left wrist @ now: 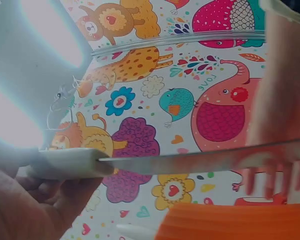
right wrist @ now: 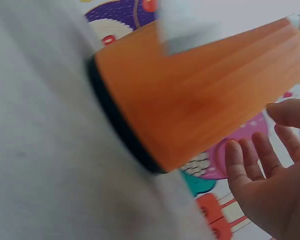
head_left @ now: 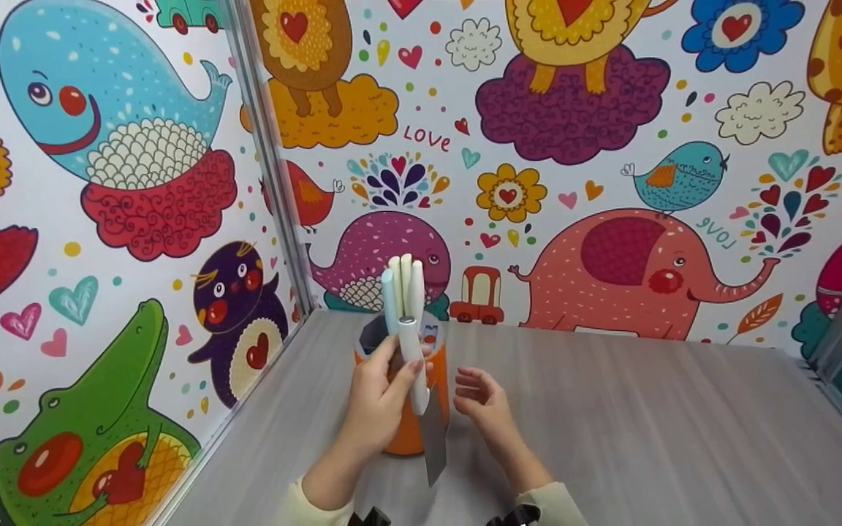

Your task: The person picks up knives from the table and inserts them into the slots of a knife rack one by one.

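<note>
My left hand [head_left: 378,394] grips the white handle of a knife [head_left: 433,438], whose broad blade points down in front of an orange knife holder [head_left: 400,435]. In the left wrist view the knife's blade [left wrist: 190,162] stretches from the hand toward the right. Several pale handles [head_left: 405,281] stick up from the holder, one of them light blue. To the right of the holder is my right hand [head_left: 483,398], its fingers loosely bent with nothing in them. The right wrist view shows that hand [right wrist: 270,175] beside the holder's orange wall [right wrist: 190,100].
The holder stands on a grey wood-grain table [head_left: 611,438]. Behind it rises a wall panel [head_left: 421,183] printed with cartoon animals, and a second printed panel [head_left: 129,285] borders the table on the left. Metal strips [head_left: 275,161] run along the corner.
</note>
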Demonstrator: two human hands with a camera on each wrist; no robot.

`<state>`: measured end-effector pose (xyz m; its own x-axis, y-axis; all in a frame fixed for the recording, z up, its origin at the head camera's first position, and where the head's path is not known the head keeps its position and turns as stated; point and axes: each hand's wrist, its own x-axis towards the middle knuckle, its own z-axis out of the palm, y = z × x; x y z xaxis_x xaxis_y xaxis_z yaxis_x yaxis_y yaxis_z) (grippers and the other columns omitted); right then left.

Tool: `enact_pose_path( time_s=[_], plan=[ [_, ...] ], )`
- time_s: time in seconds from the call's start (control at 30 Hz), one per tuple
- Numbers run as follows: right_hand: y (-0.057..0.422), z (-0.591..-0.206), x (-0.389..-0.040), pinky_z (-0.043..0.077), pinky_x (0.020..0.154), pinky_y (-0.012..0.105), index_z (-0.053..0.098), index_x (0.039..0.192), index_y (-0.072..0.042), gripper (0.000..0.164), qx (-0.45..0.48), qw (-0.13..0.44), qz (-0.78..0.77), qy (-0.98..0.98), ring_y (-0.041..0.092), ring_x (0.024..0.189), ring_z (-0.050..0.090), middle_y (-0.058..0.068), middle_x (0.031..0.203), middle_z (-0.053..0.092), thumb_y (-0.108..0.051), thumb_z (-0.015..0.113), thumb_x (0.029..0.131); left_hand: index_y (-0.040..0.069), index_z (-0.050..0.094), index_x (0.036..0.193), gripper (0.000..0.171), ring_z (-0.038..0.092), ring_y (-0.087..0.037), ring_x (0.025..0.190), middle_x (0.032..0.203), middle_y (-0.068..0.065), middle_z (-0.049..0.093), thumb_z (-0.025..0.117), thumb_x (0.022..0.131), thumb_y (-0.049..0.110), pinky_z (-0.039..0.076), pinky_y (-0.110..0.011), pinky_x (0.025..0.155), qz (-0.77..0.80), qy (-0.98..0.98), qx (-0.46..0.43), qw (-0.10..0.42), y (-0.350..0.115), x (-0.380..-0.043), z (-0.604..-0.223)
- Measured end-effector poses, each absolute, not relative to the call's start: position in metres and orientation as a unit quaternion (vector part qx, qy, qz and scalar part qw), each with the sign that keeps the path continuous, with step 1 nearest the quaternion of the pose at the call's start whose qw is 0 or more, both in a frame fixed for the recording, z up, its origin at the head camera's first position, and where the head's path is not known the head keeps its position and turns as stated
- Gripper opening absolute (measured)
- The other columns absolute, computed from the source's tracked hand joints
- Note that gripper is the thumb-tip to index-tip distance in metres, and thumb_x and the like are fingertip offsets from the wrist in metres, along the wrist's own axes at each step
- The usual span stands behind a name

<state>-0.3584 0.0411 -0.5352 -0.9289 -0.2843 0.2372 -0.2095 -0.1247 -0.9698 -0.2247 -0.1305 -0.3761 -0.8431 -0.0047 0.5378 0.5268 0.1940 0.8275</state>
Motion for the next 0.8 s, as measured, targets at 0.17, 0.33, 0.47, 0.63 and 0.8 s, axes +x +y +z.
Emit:
enact_pose_path(
  time_s=[0.17, 0.33, 0.47, 0.63, 0.8],
  plan=[
    [0.031, -0.549, -0.357, 0.047, 0.106, 0.053, 0.045, 0.144, -0.002, 0.062, -0.241, 0.036, -0.705, 0.666, 0.042, 0.131, 0.048, 0.024, 0.146, 0.047, 0.003, 0.066, 0.086, 0.006, 0.057, 0.128, 0.035, 0.07, -0.019, 0.098, 0.115, -0.007, 0.07, 0.062, 0.098, 0.022, 0.058, -0.037, 0.091, -0.577, -0.749, -0.163, 0.281, -0.127, -0.226, -0.361],
    [0.027, -0.55, -0.358, 0.035, 0.111, 0.064, 0.041, 0.149, -0.008, 0.075, -0.269, 0.039, -0.691, 0.67, 0.042, 0.136, 0.042, 0.022, 0.151, 0.043, 0.002, 0.072, 0.081, 0.008, 0.058, 0.129, 0.038, 0.068, -0.021, 0.101, 0.116, -0.007, 0.07, 0.065, 0.096, 0.023, 0.058, -0.039, 0.092, -0.568, -0.752, -0.154, 0.298, -0.125, -0.233, -0.347],
    [0.026, -0.549, -0.356, 0.03, 0.115, 0.063, 0.032, 0.154, -0.018, 0.089, -0.263, 0.066, -0.671, 0.691, 0.04, 0.142, 0.035, 0.015, 0.157, 0.035, -0.007, 0.079, 0.078, 0.006, 0.057, 0.132, 0.042, 0.069, -0.024, 0.102, 0.113, -0.008, 0.07, 0.067, 0.095, 0.024, 0.059, -0.039, 0.087, -0.571, -0.745, -0.147, 0.311, -0.124, -0.238, -0.337],
    [0.023, -0.547, -0.35, 0.036, 0.114, 0.057, 0.026, 0.156, -0.022, 0.099, -0.245, 0.073, -0.652, 0.714, 0.039, 0.143, 0.036, 0.012, 0.159, 0.033, -0.025, 0.085, 0.078, 0.006, 0.057, 0.132, 0.043, 0.069, -0.018, 0.095, 0.107, -0.01, 0.069, 0.068, 0.094, 0.024, 0.06, -0.034, 0.084, -0.57, -0.733, -0.13, 0.348, -0.122, -0.242, -0.322],
    [0.02, -0.544, -0.349, 0.037, 0.113, 0.057, 0.027, 0.155, -0.025, 0.099, -0.229, 0.054, -0.643, 0.729, 0.039, 0.142, 0.038, 0.011, 0.158, 0.035, -0.03, 0.086, 0.076, 0.006, 0.056, 0.134, 0.041, 0.07, -0.017, 0.097, 0.111, -0.012, 0.069, 0.065, 0.096, 0.021, 0.059, -0.036, 0.089, -0.577, -0.71, -0.144, 0.378, -0.122, -0.244, -0.304]
  ],
)
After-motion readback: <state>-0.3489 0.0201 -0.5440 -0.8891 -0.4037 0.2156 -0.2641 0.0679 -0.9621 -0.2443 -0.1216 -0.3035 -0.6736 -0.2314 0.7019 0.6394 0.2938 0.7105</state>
